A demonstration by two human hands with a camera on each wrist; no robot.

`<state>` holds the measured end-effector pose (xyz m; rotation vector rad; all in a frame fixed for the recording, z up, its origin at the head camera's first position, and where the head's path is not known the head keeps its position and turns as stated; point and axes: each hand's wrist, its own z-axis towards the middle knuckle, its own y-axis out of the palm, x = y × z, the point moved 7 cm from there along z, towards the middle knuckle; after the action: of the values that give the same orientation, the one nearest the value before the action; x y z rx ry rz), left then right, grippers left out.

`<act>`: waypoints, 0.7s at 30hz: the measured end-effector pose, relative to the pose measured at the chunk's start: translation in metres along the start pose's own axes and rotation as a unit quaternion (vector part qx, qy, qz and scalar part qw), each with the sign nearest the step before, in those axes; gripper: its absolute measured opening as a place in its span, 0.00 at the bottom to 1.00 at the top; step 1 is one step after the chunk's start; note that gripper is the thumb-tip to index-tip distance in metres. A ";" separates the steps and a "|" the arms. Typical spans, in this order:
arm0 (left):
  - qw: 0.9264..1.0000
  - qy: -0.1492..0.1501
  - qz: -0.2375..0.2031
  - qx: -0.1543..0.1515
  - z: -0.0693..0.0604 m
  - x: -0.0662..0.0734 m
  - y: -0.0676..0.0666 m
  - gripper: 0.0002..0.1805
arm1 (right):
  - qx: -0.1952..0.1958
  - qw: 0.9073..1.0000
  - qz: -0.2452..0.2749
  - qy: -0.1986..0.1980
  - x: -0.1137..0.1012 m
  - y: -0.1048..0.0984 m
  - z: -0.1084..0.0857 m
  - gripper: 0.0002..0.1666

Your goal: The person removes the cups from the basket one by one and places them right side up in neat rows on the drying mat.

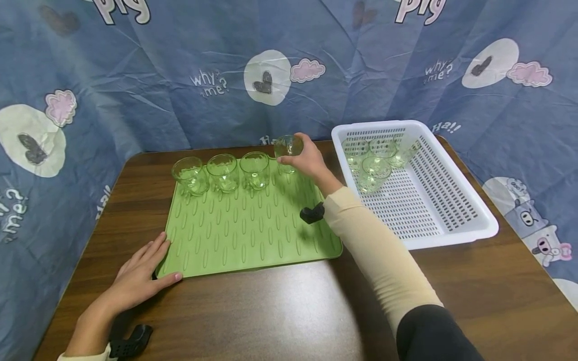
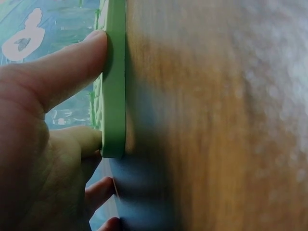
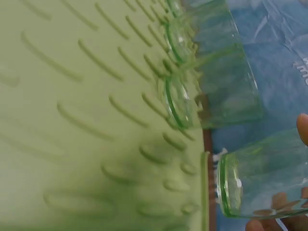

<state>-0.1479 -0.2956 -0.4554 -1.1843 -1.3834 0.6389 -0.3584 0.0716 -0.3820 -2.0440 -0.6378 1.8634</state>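
The right hand [image 1: 309, 159] grips a clear green-tinted glass [image 1: 288, 146] near the back right of the green mat [image 1: 244, 230]. In the right wrist view that glass [image 3: 264, 178] is upright beyond the mat's edge, with fingertips around its upper part. To its left, three similar glasses stand in a row along the mat's back edge, the nearest one [image 1: 255, 171] beside the held glass. The left hand [image 1: 137, 276] rests with spread fingers at the mat's front left corner; in the left wrist view its thumb touches the mat's edge [image 2: 114, 96].
A white perforated basket [image 1: 465, 200] stands on the wooden table [image 1: 280, 311] right of the mat, with several similar glasses [image 1: 375, 173] in its back left part. A blue printed cloth [image 1: 180, 75] hangs behind the table.
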 end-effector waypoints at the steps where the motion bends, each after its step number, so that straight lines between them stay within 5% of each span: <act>1: 1.000 -0.001 -0.001 -0.001 0.000 0.000 0.000 0.53 | 0.001 1.000 0.004 0.004 0.001 0.003 0.000 0.54; 21: 1.000 -0.003 0.000 -0.001 -0.002 0.002 0.000 0.53 | 0.039 0.995 0.086 0.005 0.020 0.021 -0.004 0.54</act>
<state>-0.1459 -0.2947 -0.4538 -1.1852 -1.3894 0.6405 -0.3511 0.0638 -0.4093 -2.1159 -0.3891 1.9365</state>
